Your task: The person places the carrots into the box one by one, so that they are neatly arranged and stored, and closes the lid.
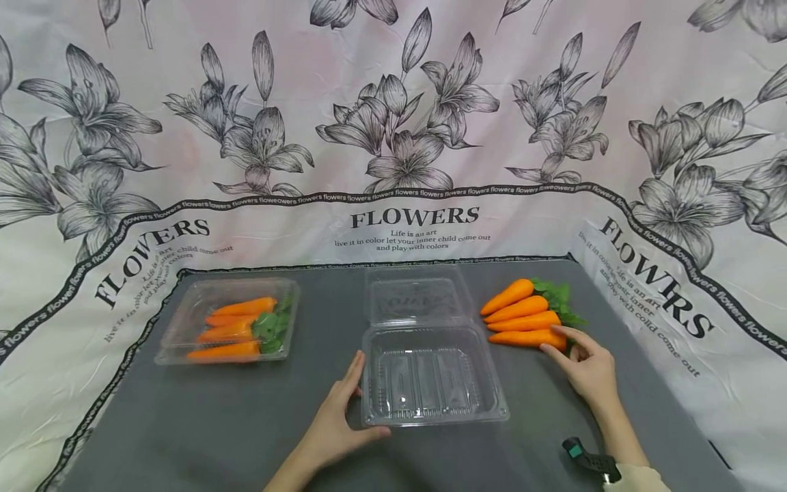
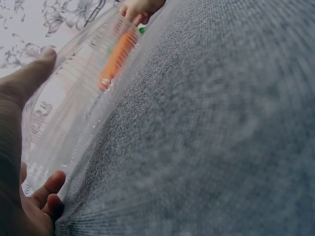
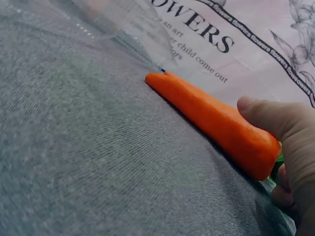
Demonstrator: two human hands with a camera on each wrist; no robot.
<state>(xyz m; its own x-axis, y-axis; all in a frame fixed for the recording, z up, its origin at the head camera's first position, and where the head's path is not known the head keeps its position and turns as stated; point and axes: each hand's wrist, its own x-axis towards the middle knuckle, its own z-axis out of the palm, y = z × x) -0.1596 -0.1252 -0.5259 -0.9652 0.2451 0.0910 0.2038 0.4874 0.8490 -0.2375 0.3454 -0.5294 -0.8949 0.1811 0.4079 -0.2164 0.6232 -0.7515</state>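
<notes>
A clear plastic clamshell container (image 1: 434, 414) stands with its lid (image 1: 418, 301) folded back in the middle of the table. My left hand (image 1: 335, 424) is at its near left corner, thumb spread along the front edge and fingers straight along the left side. To the right, several orange carrots (image 1: 513, 309) with green tops lie in a row. My right hand (image 1: 587, 365) holds the nearest carrot (image 3: 221, 125) by its thick end, thumb on one side and fingers curled by the leafy end. Part of that carrot's green top is hidden behind the hand.
At the left of the grey table (image 1: 203, 424) sits a closed clear container (image 1: 178, 321) with several carrots inside. A flower-printed cloth (image 1: 406, 236) hangs behind and along both sides of the table. A dark band (image 1: 590, 461) is on the right wrist.
</notes>
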